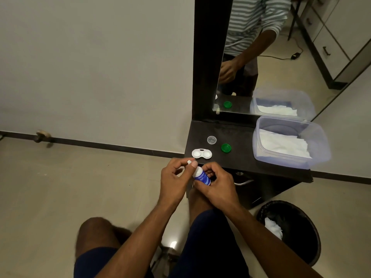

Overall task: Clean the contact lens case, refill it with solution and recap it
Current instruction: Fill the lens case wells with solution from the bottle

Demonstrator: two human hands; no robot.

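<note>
Gripping the solution bottle (202,176) two-handed just off the table edge (251,169), case (201,153) near.

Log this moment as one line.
left hand: pinching bottle tip | right hand: gripping solution bottle | lens case: uncapped on shelf | green cap: off

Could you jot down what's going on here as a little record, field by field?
left hand: pinches the white tip of the bottle
right hand: grips the solution bottle
lens case: white, both wells uncapped, on the dark shelf
green cap: on the shelf, right of the case
clear cap: on the shelf, behind the case
plastic tub: holds white tissue, right end of shelf
bin: on the floor, white tissue inside
</note>
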